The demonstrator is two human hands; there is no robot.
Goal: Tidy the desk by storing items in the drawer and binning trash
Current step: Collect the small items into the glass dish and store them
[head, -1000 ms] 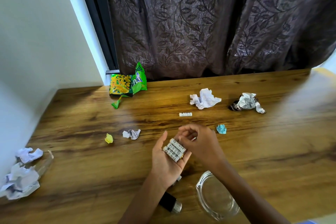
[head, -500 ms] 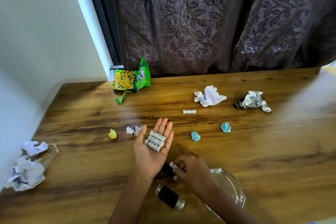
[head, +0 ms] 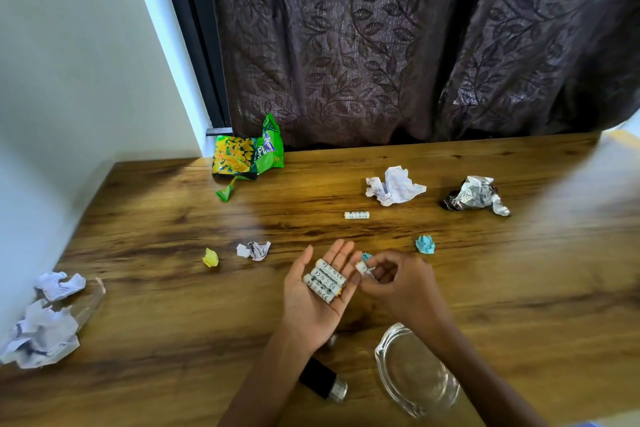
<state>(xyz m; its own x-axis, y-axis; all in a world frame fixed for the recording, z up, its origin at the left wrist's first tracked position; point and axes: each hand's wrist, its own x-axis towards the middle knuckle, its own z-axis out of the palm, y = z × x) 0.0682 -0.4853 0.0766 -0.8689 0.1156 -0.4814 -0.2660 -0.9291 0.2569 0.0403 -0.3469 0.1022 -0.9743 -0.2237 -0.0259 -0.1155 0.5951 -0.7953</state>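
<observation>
My left hand (head: 311, 302) is held palm up over the wooden desk (head: 519, 288), with three white batteries (head: 325, 280) lying across its fingers. Right beside it, my right hand (head: 405, 282) pinches one more white battery (head: 362, 267) at its fingertips, close to the left palm. Another white battery (head: 356, 215) lies alone on the desk further back. A black cylinder with a metal end (head: 323, 383) lies near the front edge, under my left forearm.
Crumpled white paper (head: 394, 185), a foil wrapper (head: 476, 196), a green-yellow snack bag (head: 247, 152), small paper balls in blue (head: 425, 244), yellow (head: 210, 257) and white (head: 254, 250), and paper heaps (head: 41, 333) at the left edge litter the desk. A glass dish (head: 415, 374) sits front right.
My right hand went down to the desk near the glass dish, took hold of a battery and has come back up beside the left palm.
</observation>
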